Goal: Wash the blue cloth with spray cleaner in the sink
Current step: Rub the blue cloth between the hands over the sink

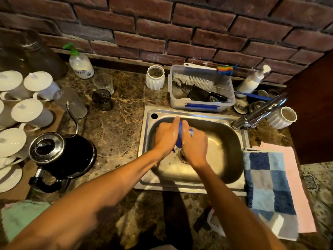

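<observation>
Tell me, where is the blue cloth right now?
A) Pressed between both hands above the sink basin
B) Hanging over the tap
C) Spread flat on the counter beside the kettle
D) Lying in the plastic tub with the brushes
A: the blue cloth shows as a narrow strip squeezed between the left hand and the right hand, over the sink near the drain.

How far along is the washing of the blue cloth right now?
Midway. Done: the blue cloth is over the sink, with suds on it. In hand: left hand and right hand grip and rub it. Left: rinsing; the tap shows no water running.
</observation>
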